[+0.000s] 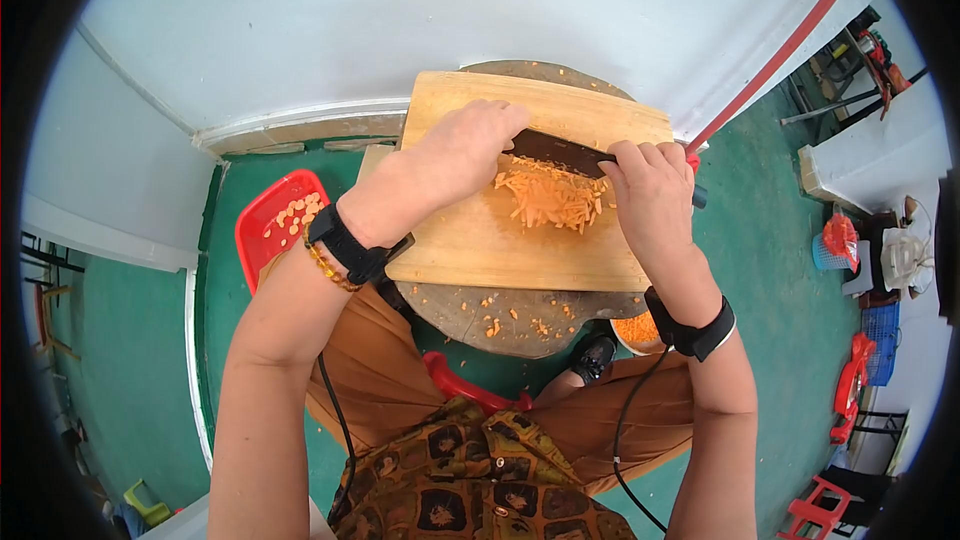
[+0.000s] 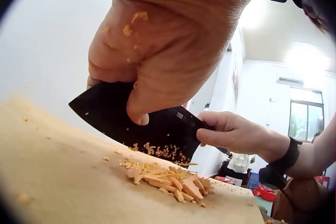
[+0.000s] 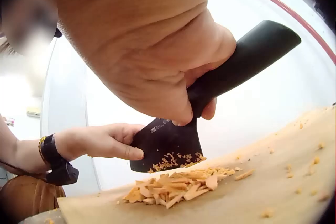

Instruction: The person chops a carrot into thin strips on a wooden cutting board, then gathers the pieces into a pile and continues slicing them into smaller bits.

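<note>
A black cleaver (image 1: 560,153) stands edge-down over a wooden cutting board (image 1: 470,250), with orange crumbs stuck along its blade. My left hand (image 1: 465,145) pinches the top of the blade near its front end, thumb on one face. At the other end, my right hand (image 1: 652,185) grips the cleaver where the blade meets the black handle (image 3: 257,56). In front of the blade lies a pile of orange vegetable strips (image 1: 550,200), also plain in the left wrist view as cut sticks (image 2: 173,182). Bits of orange cling to the left palm.
The board rests on a round wooden block (image 1: 480,320) strewn with orange scraps. On the left stands a red basin (image 1: 245,230) holding orange slices. A bowl of chopped orange bits (image 1: 637,330) sits below the board's right corner. A white wall (image 1: 330,30) rises just behind.
</note>
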A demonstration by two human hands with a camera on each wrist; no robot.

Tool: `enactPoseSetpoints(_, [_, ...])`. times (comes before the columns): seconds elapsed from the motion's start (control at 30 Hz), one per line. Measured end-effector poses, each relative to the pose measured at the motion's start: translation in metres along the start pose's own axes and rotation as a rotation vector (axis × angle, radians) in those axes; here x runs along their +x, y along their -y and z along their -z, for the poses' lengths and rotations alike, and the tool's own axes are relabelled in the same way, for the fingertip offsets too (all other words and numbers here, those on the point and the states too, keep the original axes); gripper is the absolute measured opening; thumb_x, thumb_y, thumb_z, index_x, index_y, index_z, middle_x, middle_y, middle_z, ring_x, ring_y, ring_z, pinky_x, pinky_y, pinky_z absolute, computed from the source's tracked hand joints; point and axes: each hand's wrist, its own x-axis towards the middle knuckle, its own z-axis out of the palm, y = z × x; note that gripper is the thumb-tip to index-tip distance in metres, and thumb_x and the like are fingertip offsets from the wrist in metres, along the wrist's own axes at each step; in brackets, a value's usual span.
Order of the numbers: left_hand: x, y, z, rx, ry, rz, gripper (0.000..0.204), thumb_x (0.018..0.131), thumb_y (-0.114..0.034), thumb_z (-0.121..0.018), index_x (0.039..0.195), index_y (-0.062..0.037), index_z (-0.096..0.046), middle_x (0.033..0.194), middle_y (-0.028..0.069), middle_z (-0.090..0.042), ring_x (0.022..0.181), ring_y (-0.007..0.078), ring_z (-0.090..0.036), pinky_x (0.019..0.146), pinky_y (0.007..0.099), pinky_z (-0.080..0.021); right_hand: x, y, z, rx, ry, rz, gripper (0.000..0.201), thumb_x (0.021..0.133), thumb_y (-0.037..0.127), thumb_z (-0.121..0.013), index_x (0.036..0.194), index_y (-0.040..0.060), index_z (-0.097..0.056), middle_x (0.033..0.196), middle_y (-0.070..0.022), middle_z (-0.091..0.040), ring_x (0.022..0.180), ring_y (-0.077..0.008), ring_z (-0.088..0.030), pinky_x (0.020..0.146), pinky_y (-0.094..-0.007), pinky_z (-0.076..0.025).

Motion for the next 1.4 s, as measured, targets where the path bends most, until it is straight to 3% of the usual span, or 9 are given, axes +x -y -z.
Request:
enactPoseSetpoints(0.13, [-0.004, 0.001, -0.005, 0.021, 0.074, 0.047, 0.018, 0.077, 0.009, -0.052, 0.093, -0.0004, -0.05, 0.088, 0.0204, -0.059, 0.09, 0.0417, -0.057, 0.077, 0.0486, -0.047, -0.008, 0.003, -0.017, 0.01, -0.01, -0.019, 0.016, 0.078, 0.016, -0.073, 0.082, 0.0115, -0.058, 0.075, -0.0045, -0.059, 0.082, -0.0275, -0.053, 0.073, -0.0409, -0.041])
enactPoseSetpoints(0.23, [-0.002, 0.004, -0.006, -0.012, -0.016, -0.034, 0.02, 0.076, 0.009, -0.052, 0.093, 0.0, -0.05, 0.09, 0.0205, -0.059, 0.091, 0.0418, -0.057, 0.077, 0.0489, -0.048, -0.003, -0.004, -0.01, 0.025, 0.022, -0.006, 0.016, 0.078, 0.016, -0.073, 0.082, 0.0112, -0.058, 0.075, -0.0039, -0.058, 0.082, -0.0274, -0.054, 0.073, -0.0411, -0.041])
enactPoseSetpoints(0.33, [0.0, -0.001, 0.002, 0.02, -0.036, -0.03, 0.012, 0.083, 0.006, -0.051, 0.093, 0.0012, -0.047, 0.087, 0.0225, -0.057, 0.088, 0.0426, -0.056, 0.076, 0.045, -0.048, 0.004, 0.003, 0.007, -0.028, -0.042, 0.006, 0.017, 0.078, 0.017, -0.073, 0.081, 0.0107, -0.058, 0.075, -0.0038, -0.058, 0.082, -0.0276, -0.054, 0.072, -0.0407, -0.042])
enactPoseSetpoints(0.43, [-0.004, 0.004, -0.007, -0.034, 0.083, 0.013, 0.009, 0.085, 0.004, -0.051, 0.093, 0.0013, -0.047, 0.087, 0.0228, -0.057, 0.088, 0.043, -0.056, 0.076, 0.0453, -0.048, -0.005, -0.001, -0.014, 0.022, 0.023, 0.008, 0.017, 0.077, 0.016, -0.073, 0.08, 0.0107, -0.058, 0.075, -0.0041, -0.058, 0.082, -0.0278, -0.054, 0.071, -0.0411, -0.042])
enactPoseSetpoints(1.03, [-0.002, -0.002, 0.003, 0.043, -0.018, -0.015, 0.013, 0.083, 0.004, -0.052, 0.093, 0.0002, -0.045, 0.089, 0.0219, -0.057, 0.09, 0.0427, -0.055, 0.077, 0.0465, -0.047, 0.002, 0.003, 0.002, -0.036, -0.043, 0.01, 0.016, 0.078, 0.018, -0.073, 0.081, 0.0121, -0.058, 0.077, -0.0034, -0.058, 0.082, -0.0268, -0.053, 0.071, -0.0399, -0.04])
enactPoseSetpoints(1.13, [-0.005, 0.002, -0.008, 0.025, 0.074, 0.061, 0.014, 0.083, 0.004, -0.054, 0.093, 0.0003, -0.045, 0.091, 0.0226, -0.057, 0.091, 0.0436, -0.054, 0.077, 0.0469, -0.047, -0.006, 0.001, -0.022, 0.009, -0.035, -0.009, 0.017, 0.078, 0.018, -0.073, 0.081, 0.0121, -0.058, 0.076, -0.0037, -0.058, 0.082, -0.0271, -0.053, 0.072, -0.0402, -0.04])
enactPoseSetpoints(1.23, [-0.002, 0.006, -0.009, 0.002, 0.0, -0.024, 0.012, 0.084, 0.003, -0.053, 0.092, 0.0005, -0.045, 0.09, 0.0225, -0.057, 0.091, 0.0435, -0.055, 0.078, 0.0468, -0.046, -0.001, -0.006, -0.014, 0.022, 0.019, -0.002, 0.017, 0.078, 0.018, -0.073, 0.081, 0.0122, -0.058, 0.076, -0.0032, -0.058, 0.082, -0.0268, -0.053, 0.071, -0.0408, -0.04])
enactPoseSetpoints(1.33, [0.0, -0.003, 0.003, 0.031, -0.029, 0.001, 0.01, 0.084, 0.004, -0.052, 0.091, 0.001, -0.046, 0.089, 0.0221, -0.058, 0.09, 0.043, -0.055, 0.078, 0.0461, -0.046, 0.005, 0.002, 0.004, -0.035, -0.065, 0.023, 0.017, 0.078, 0.019, -0.073, 0.082, 0.012, -0.058, 0.076, -0.003, -0.059, 0.082, -0.0269, -0.054, 0.069, -0.0414, -0.041])
enactPoseSetpoints(1.4, [-0.001, 0.0, -0.004, -0.08, 0.04, 0.067, 0.012, 0.082, 0.005, -0.053, 0.091, 0.0011, -0.046, 0.09, 0.0221, -0.058, 0.091, 0.043, -0.055, 0.078, 0.0459, -0.047, -0.001, 0.001, -0.011, -0.006, -0.017, 0.008, 0.016, 0.078, 0.018, -0.073, 0.082, 0.0117, -0.058, 0.076, -0.003, -0.059, 0.082, -0.0268, -0.054, 0.069, -0.0416, -0.041])
